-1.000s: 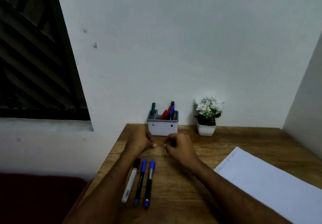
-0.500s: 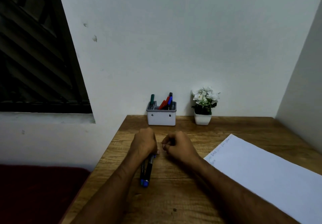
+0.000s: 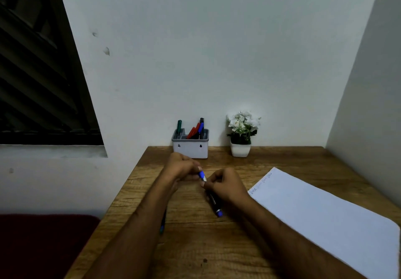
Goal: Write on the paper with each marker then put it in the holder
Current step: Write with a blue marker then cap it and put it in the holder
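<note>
Two hands meet over the middle of the table (image 3: 195,246), sharing one blue marker (image 3: 213,202). The left hand (image 3: 182,168) pinches the blue cap end between curled fingers, and the right hand (image 3: 227,185) is curled round the dark barrel just below it; the barrel runs on toward the near side and ends in a blue tip that seems to rest on or just above the wood. By the look of it, the cap is about to be pulled off for writing.

A marker like this should be light, stiff and smooth-sided, so it can roll or slip if held loosely. The best hold is likely as now: one grip firm on the barrel close to the cap seam, the other on the cap, pulled straight apart. For writing, a hold low on the barrel near the tip would suit.

Part of another marker (image 3: 162,227) shows beneath the left forearm, near the left table edge. The paper (image 3: 314,218) lies to the right, well apart from the hands, with a few small handwritten words at its far corner, too small to read. The holder (image 3: 191,148) stands at the far edge against the wall, already carrying green, red, blue and black markers; beside it on the right is a small potted plant (image 3: 242,133). No brand name or label on the markers can be made out.
</note>
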A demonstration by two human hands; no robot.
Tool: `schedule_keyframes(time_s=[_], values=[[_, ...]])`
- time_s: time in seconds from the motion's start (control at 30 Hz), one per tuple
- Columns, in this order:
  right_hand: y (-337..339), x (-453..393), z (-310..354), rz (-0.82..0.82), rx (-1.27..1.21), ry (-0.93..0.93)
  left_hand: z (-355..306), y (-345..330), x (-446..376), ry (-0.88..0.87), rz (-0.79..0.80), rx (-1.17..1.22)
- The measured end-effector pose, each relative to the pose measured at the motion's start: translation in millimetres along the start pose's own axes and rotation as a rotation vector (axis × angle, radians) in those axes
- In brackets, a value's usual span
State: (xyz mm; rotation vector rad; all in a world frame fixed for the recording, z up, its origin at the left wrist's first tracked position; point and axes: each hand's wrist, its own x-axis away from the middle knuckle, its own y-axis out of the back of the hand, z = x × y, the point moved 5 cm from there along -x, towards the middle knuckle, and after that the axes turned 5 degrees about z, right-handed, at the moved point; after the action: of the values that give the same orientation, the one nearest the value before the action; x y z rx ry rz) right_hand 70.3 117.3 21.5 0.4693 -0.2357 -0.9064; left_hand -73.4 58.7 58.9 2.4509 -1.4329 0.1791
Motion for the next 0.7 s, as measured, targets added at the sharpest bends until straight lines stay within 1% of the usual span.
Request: schedule_keyframes(time_s=[0.1, 0.2, 0.4, 0.47, 0.53, 0.6, 0.7], values=[[12, 2, 1, -0.086, 0.038, 0.004, 3, -13, -1, 0.035, -0.009, 0.132], [20, 3, 1, -0.119, 0.065, 0.016, 7, -27, -1, 0.087, -0.017, 0.176], [25, 2, 0, -0.092, 0.163, 0.010, 13, -38, -16, 0.113, -0.175, 0.285], [27, 2, -4, -0.053, 0.136, -0.048, 14, -28, -21, 0.105, -0.265, 0.340], [31, 5, -12, -0.031, 0.105, -0.106, 13, -12, -28, 0.093, -0.315, 0.399], [39, 8, -19, -0.053, 0.054, -0.144, 12, -6, -32, 0.088, -0.295, 0.380], [48, 9, -24, -0.093, -0.015, -0.149, 13, -18, -34, 0.081, -0.224, 0.234]])
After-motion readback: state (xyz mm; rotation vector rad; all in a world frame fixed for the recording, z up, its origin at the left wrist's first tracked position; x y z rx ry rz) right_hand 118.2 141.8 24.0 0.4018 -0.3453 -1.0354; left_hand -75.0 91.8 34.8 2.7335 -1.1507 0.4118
